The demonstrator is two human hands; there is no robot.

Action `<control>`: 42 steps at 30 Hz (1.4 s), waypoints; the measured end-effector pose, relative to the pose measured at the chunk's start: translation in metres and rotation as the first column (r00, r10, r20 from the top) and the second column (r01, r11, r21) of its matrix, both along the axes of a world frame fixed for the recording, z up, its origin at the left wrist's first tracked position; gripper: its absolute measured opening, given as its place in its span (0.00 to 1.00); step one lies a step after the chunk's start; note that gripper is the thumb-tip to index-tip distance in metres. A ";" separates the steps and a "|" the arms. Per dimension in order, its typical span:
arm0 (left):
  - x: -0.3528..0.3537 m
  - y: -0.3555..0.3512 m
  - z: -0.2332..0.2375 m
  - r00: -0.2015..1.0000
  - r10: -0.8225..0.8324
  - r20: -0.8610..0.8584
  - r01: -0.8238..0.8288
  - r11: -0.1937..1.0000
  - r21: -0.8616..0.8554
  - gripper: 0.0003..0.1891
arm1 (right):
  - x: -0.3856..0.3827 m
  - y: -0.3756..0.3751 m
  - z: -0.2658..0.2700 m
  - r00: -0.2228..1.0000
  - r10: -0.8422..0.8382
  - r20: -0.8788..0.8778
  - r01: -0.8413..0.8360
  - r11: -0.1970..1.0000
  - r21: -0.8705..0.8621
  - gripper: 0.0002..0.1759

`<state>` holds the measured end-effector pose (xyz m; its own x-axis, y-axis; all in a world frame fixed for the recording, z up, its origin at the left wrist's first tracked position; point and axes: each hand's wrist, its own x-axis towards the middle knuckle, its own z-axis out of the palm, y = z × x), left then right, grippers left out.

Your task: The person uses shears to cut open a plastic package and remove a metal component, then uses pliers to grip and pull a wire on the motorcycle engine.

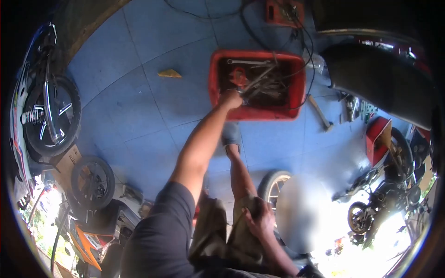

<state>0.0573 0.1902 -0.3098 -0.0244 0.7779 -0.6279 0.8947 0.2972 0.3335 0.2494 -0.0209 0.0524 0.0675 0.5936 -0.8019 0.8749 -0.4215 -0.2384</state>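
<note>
A red tray (214, 83) on the blue floor holds several metal wrenches (248, 62) and a red object (238, 76). Over its front left part, my left hand (230, 98) has its fingers closed at the near end of a long metal tool (257, 79). What exactly lies in the grip is too small and blurred to make out. My right hand (262, 221) rests on my right knee, fingers apart, with nothing in it.
A hammer (320, 112) lies right of the tray, near small parts. Behind stands a red box (278, 13) with cables. A yellowish scrap (169, 73) lies to the left. Motorcycles and wheels (92, 181) are at both sides; my foot (231, 134) is just before the tray.
</note>
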 end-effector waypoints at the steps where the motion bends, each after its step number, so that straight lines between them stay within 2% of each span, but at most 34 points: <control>1: -0.005 0.005 0.022 0.886 0.364 0.287 -0.264 0.906 -0.332 0.11 | 0.002 -0.003 0.001 1.000 0.017 -0.025 -0.017 1.000 -0.015 0.34; 2: -0.012 0.008 0.044 0.578 0.712 0.400 -0.345 0.657 -0.671 0.13 | 0.003 -0.005 0.001 0.998 0.035 -0.051 -0.037 0.999 -0.028 0.34; 3: -0.012 0.004 0.062 0.312 0.857 0.409 -0.424 0.511 -0.748 0.15 | 0.003 -0.005 -0.001 0.994 0.097 -0.048 -0.099 0.995 -0.028 0.35; 4: -0.012 -0.001 0.080 0.197 0.925 0.324 -0.499 0.379 -0.779 0.14 | 0.001 -0.006 0.002 0.991 0.123 -0.057 -0.125 0.992 -0.026 0.35; 6: -0.001 -0.038 0.051 0.475 0.744 0.470 -0.565 0.668 -0.484 0.13 | -0.008 0.001 0.005 0.988 0.150 -0.044 -0.153 0.986 -0.060 0.36; 7: 0.004 -0.052 0.044 0.619 0.687 0.381 -0.672 0.714 -0.196 0.15 | -0.010 -0.005 0.001 0.986 0.163 -0.038 -0.166 0.982 -0.086 0.36; 8: 0.011 -0.067 0.047 0.724 0.647 0.241 -0.681 0.726 0.097 0.17 | -0.013 -0.007 0.002 0.983 0.181 -0.038 -0.183 0.980 -0.078 0.36; 10: 0.006 -0.065 0.101 0.643 0.691 0.329 -0.737 0.675 0.023 0.16 | -0.017 -0.007 0.005 0.942 0.335 0.022 -0.332 0.939 -0.089 0.36; 12: 0.008 -0.061 0.120 0.678 0.631 0.377 -0.728 0.647 0.227 0.15 | -0.022 -0.006 0.005 0.913 0.406 0.031 -0.405 0.914 -0.037 0.36; 13: 0.010 -0.060 0.122 0.760 0.585 0.283 -0.644 0.624 0.443 0.12 | -0.024 -0.009 0.003 0.904 0.427 0.031 -0.424 0.903 -0.071 0.36; 14: 0.008 -0.057 0.133 0.753 0.589 0.294 -0.654 0.621 0.432 0.12 | -0.024 -0.011 0.002 0.896 0.443 0.033 -0.437 0.893 -0.111 0.36; 15: 0.002 -0.050 0.156 0.409 0.764 0.499 -0.877 0.481 -0.019 0.10 | -0.021 -0.011 -0.006 0.905 0.426 0.014 -0.426 0.905 0.011 0.29; 16: 0.000 -0.050 0.168 -0.012 0.871 0.492 -0.831 0.265 -0.490 0.08 | -0.007 -0.015 -0.036 0.949 0.308 -0.067 -0.300 0.947 0.112 0.24; 17: 0.004 -0.056 0.165 -0.067 0.854 0.516 -0.841 0.229 -0.489 0.08 | 0.012 -0.015 -0.073 0.969 0.190 -0.159 -0.156 0.967 0.202 0.20; 18: 0.004 -0.060 0.170 -0.070 0.856 0.512 -0.837 0.229 -0.496 0.08 | 0.017 0.014 -0.105 0.953 0.291 -0.082 -0.284 0.955 0.090 0.17; 19: 0.000 -0.064 0.181 -0.044 0.856 0.516 -0.836 0.251 -0.488 0.09 | -0.003 0.053 -0.108 0.901 -0.388 -0.196 0.375 0.922 -0.097 0.22; 20: -0.002 -0.069 0.185 -0.017 0.857 0.515 -0.833 0.273 -0.481 0.09 | -0.007 0.082 -0.138 0.794 -0.543 -0.274 0.539 0.836 -0.097 0.26; 21: 0.001 -0.076 0.177 -0.005 0.858 0.514 -0.839 0.276 -0.469 0.11 | -0.008 0.110 -0.177 0.749 -0.534 -0.392 0.563 0.825 -0.049 0.28; 23: -0.001 -0.077 0.174 -0.016 0.879 0.477 -0.801 0.274 -0.532 0.11 | -0.042 0.182 -0.222 0.807 -0.440 -0.393 0.483 0.875 0.012 0.27; 24: -0.001 -0.077 0.174 -0.037 0.898 0.438 -0.760 0.259 -0.596 0.11 | -0.065 0.210 -0.217 0.888 -0.263 -0.377 0.319 0.943 0.094 0.25; 26: -0.001 -0.081 0.178 -0.028 0.904 0.426 -0.708 0.283 -0.647 0.10 | -0.052 0.238 -0.337 0.959 -0.001 -0.282 0.025 0.996 0.082 0.24; 27: -0.005 -0.080 0.177 -0.025 0.901 0.432 -0.666 0.308 -0.680 0.10 | -0.058 0.240 -0.348 0.958 -0.010 -0.288 0.033 0.997 0.075 0.24; 28: -0.009 -0.080 0.173 -0.017 0.904 0.427 -0.671 0.306 -0.675 0.10 | -0.070 0.241 -0.356 0.942 -0.142 -0.304 0.141 0.990 -0.026 0.25; 29: -0.011 -0.082 0.167 -0.034 0.934 0.356 -0.691 0.236 -0.684 0.09 | -0.077 0.238 -0.360 0.914 -0.269 -0.303 0.239 0.962 -0.132 0.26; 30: -0.013 -0.084 0.164 -0.054 0.958 0.282 -0.707 0.163 -0.688 0.08 | -0.078 0.235 -0.361 0.914 -0.271 -0.303 0.237 0.961 -0.144 0.26; 32: -0.013 -0.095 0.144 -0.068 0.944 0.324 -0.774 0.154 -0.614 0.09 | -0.077 0.232 -0.358 0.995 0.053 -0.090 -0.035 0.980 0.194 0.23; 33: -0.018 -0.105 0.127 0.212 0.942 0.261 -0.829 0.315 -0.462 0.10 | -0.068 0.230 -0.353 0.994 0.061 -0.092 -0.042 0.981 0.187 0.23; 34: -0.022 -0.117 0.110 0.465 0.873 0.147 -0.815 0.487 -0.315 0.11 | -0.054 0.229 -0.344 0.940 0.339 0.034 -0.339 0.916 0.215 0.21; 35: -0.025 -0.138 0.094 0.464 0.860 0.214 -0.817 0.509 -0.271 0.13 | -0.045 0.226 -0.336 0.795 0.585 0.161 -0.607 0.767 0.207 0.20; 36: -0.030 -0.155 0.093 0.453 0.867 0.207 -0.827 0.495 -0.268 0.13 | -0.044 0.221 -0.321 0.976 0.211 0.044 -0.216 0.952 0.219 0.20; 37: -0.034 -0.172 0.097 0.408 0.861 0.304 -0.803 0.497 -0.329 0.14 | -0.046 0.219 -0.304 0.977 -0.204 -0.069 0.213 0.961 0.176 0.19; 40: -0.041 -0.213 0.161 0.320 0.825 0.465 -0.767 0.514 -0.384 0.17 | -0.021 0.216 -0.312 0.981 -0.058 -0.185 0.083 0.988 0.128 0.24; 41: -0.045 -0.224 0.191 0.251 0.825 0.506 -0.748 0.497 -0.439 0.17 | 0.003 0.212 -0.335 0.928 0.067 -0.367 -0.040 0.996 0.081 0.28; 42: -0.046 -0.237 0.219 0.174 0.825 0.537 -0.742 0.468 -0.480 0.17 | -0.002 0.212 -0.311 0.877 0.423 -0.228 -0.388 0.903 0.183 0.24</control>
<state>0.0108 -0.0464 -0.0912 -0.1748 0.5421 -0.8220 -0.2810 0.7726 0.5693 0.2478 0.1909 -0.2583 -0.3985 0.6225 -0.6736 0.8633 0.0068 -0.5046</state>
